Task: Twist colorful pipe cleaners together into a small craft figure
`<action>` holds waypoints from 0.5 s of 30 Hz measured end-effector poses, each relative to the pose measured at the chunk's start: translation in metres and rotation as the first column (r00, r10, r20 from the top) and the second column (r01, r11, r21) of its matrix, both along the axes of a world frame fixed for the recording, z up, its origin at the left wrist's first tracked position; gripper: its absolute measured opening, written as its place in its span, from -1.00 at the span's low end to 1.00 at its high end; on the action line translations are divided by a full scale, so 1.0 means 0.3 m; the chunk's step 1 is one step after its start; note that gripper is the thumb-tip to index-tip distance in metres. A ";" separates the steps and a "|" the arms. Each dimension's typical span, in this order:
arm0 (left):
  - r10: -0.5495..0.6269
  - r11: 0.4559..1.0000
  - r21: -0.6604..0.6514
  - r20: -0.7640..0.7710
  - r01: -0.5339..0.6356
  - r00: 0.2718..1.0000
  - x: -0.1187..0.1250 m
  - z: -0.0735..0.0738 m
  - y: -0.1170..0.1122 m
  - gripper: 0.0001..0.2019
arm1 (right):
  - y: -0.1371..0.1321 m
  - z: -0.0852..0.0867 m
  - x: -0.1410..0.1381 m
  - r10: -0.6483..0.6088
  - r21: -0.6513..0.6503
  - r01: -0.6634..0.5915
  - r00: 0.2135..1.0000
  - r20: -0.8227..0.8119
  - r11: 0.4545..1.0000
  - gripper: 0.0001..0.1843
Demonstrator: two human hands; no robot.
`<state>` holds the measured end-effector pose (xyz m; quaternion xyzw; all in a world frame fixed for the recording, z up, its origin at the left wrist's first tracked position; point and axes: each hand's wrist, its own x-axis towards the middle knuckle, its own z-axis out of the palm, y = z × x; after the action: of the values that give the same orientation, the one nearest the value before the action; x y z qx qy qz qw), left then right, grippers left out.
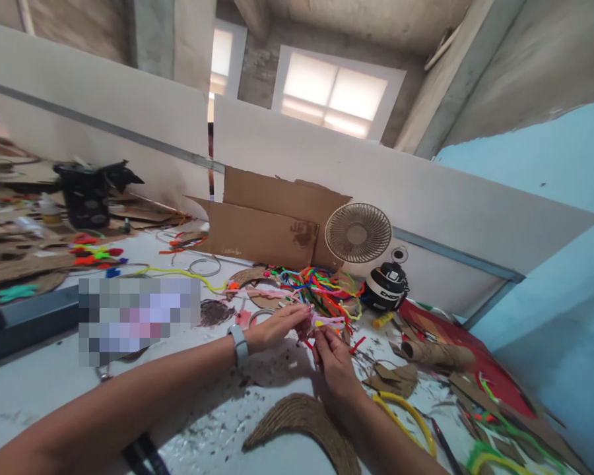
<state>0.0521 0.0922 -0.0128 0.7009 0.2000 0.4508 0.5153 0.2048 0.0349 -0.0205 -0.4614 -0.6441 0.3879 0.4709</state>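
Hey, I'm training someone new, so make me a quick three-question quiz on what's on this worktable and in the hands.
1. Multiple choice: what shows between the left hand and the right hand?
a) a paintbrush
b) pink strands
c) a glass jar

2. True or false: the brown crescent lies nearer the camera than the fan.

3. Fill the gap: the arm wearing the pale band is the person's ____ one.

Key: 1 b; 2 true; 3 left.
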 end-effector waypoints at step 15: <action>-0.221 0.921 -0.280 0.193 0.270 0.956 0.024 -0.011 -0.014 -0.70 | -0.008 0.055 0.032 0.173 -0.204 -0.201 0.974 -0.148 0.958 -0.66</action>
<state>0.0595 0.0880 -0.0163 0.5949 0.1359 0.4005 0.6836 0.2144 0.0326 -0.0040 -0.4211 -0.6068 0.5279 0.4193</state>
